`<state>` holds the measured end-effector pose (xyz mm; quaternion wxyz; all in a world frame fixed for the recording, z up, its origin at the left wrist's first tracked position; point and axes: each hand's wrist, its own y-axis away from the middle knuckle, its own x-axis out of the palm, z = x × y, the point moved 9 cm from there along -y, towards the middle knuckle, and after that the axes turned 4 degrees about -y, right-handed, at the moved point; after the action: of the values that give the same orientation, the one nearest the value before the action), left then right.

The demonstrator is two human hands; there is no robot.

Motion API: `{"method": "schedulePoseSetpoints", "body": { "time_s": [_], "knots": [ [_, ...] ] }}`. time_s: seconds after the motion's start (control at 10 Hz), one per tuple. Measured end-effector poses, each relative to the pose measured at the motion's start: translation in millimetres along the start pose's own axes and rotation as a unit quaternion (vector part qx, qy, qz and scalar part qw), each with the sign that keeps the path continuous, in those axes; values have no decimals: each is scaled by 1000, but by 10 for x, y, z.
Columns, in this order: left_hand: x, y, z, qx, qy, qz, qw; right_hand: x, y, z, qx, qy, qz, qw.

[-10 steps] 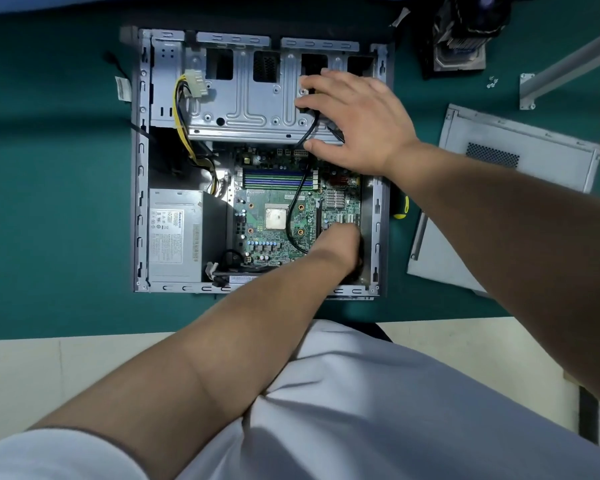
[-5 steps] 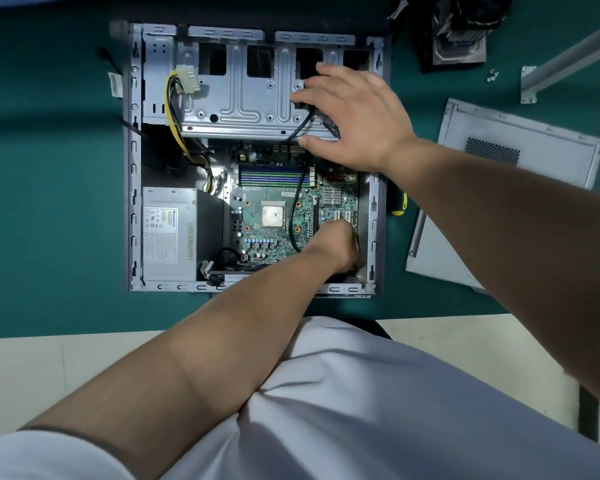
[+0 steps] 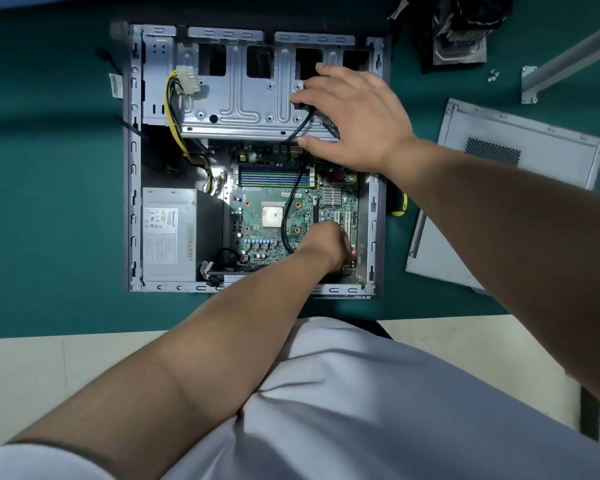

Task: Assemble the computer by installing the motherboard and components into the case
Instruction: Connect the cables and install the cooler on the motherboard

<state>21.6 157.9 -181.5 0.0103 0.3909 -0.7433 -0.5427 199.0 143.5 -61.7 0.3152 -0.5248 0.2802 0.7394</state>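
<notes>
The open grey computer case (image 3: pixel 134 168) lies flat on a green mat. The green motherboard (image 3: pixel 267 199) sits inside it, with its RAM sticks and bare CPU in view. My left hand (image 3: pixel 326 244) reaches down onto the board's near right corner, its fingers curled under and hidden. A black cable (image 3: pixel 293 192) runs from the drive cage (image 3: pixel 243 109) across the board and under that wrist. My right hand (image 3: pixel 354 116) rests with spread fingers on the cage's right end, over the cable's upper part.
A power supply (image 3: pixel 168 237) fills the case's near left. A white connector on yellow wires (image 3: pixel 189 79) lies on the cage. Right of the case are the side panel (image 3: pixel 499 188) and a yellow-handled screwdriver (image 3: pixel 400 204). A CPU cooler (image 3: pixel 465 32), screws (image 3: pixel 493 75) and a metal bracket (image 3: pixel 565 64) lie farther back.
Both hands stay almost where they were. The view has shifted slightly, and my left hand has settled a little lower at the board's corner.
</notes>
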Motion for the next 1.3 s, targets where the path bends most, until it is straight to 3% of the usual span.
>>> {"method": "schedulePoseSetpoints", "body": {
  "time_s": [0.9,1.3],
  "knots": [
    [7,14,16,-30,64,21,997,2,-13,-4,-1,4,13,1000],
    [-80,73,-221,98,-47,-15,994,3,-16,-3,0,4,13,1000]
  ]
}}
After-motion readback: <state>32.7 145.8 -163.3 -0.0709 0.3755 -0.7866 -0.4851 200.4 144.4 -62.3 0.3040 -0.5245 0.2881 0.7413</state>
